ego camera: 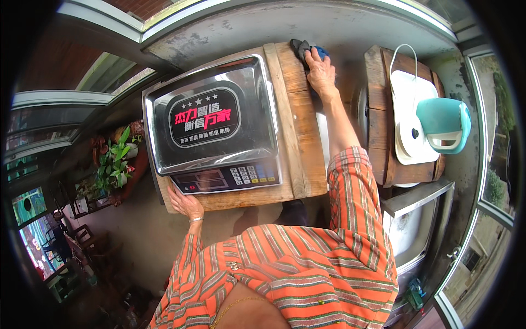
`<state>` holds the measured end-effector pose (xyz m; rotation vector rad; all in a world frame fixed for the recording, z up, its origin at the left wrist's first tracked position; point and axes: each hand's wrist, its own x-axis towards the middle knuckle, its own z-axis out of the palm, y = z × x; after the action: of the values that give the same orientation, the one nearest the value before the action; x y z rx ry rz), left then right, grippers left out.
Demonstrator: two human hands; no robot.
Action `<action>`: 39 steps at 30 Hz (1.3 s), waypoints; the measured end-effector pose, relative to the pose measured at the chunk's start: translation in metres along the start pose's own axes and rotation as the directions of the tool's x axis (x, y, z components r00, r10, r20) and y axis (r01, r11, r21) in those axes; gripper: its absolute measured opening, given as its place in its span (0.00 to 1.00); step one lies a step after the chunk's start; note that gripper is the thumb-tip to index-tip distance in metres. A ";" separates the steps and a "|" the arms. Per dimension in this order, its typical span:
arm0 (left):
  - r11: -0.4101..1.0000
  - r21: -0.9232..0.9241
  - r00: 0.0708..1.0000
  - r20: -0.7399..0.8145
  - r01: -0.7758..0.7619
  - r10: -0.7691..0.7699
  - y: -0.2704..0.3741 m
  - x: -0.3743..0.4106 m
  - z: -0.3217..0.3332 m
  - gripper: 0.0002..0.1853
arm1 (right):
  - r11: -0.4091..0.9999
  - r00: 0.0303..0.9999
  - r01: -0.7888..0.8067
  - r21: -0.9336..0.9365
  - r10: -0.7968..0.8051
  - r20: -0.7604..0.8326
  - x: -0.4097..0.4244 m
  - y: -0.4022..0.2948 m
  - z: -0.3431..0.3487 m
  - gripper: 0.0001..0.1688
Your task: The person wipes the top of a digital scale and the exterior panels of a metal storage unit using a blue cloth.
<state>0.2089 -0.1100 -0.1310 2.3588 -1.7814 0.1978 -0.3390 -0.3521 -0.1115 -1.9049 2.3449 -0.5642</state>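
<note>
A digital price scale with a shiny metal weighing pan (250,94) sits on a wooden board (308,144). Its keypad panel (242,176) faces me. My left hand (185,203) rests at the panel's near left corner, by the board's edge, with its fingers partly hidden there. At the far right corner of the board, my right hand (321,74) is on a bunched dark grey cloth (301,48). Something blue (320,52) shows beside the cloth, under my fingers. How firmly the fingers hold the cloth is hard to see.
To the right, a teal electric kettle (444,123) lies over a white tray (427,154) on a wooden lid (376,123). A metal-framed basin (411,230) is below it. Windows and a wall (246,28) border the far side. Potted plants (117,160) stand at left.
</note>
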 end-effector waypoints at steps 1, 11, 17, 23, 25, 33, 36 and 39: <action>1.000 -0.002 1.000 -0.005 0.000 0.000 -0.002 -0.002 0.001 0.32 | 1.000 0.999 0.007 -0.012 -0.006 0.039 0.013 -0.003 -0.002 0.30; 1.000 -0.005 0.999 -0.017 0.027 -0.027 -0.003 0.002 0.000 0.32 | 0.966 0.992 0.123 -0.227 -0.125 0.006 0.103 -0.003 0.012 0.12; 1.000 0.004 0.999 -0.040 0.009 -0.009 -0.007 -0.004 0.001 0.32 | 0.957 0.971 0.094 -0.274 -0.149 -0.188 0.015 -0.013 0.011 0.25; 1.000 0.000 0.997 -0.074 0.005 -0.005 -0.007 -0.003 0.007 0.30 | 0.975 0.993 0.107 -0.196 -0.116 -0.037 -0.132 -0.009 -0.030 0.31; 1.000 -0.001 0.997 -0.080 0.006 -0.006 -0.004 -0.002 0.005 0.30 | 0.975 0.997 0.079 -0.207 -0.082 -0.004 -0.185 -0.013 -0.042 0.34; 0.999 -0.047 0.987 -0.159 -0.009 0.001 -0.002 -0.002 0.005 0.29 | 0.937 0.997 -0.020 -0.348 0.043 0.058 -0.356 -0.013 -0.065 0.36; 0.998 -0.057 0.982 -0.189 -0.031 0.020 0.000 -0.003 0.002 0.29 | 0.941 0.995 -0.039 -0.335 0.067 0.073 -0.401 -0.021 -0.080 0.33; 0.998 -0.056 0.978 -0.208 -0.031 0.018 -0.003 -0.003 0.004 0.29 | 0.929 0.986 -0.069 -0.363 0.119 0.117 -0.433 -0.022 -0.081 0.30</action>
<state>0.2107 -0.1073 -0.1353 2.1866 -1.6943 0.3751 -0.2413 0.0779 -0.1047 -1.8727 2.5673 0.0095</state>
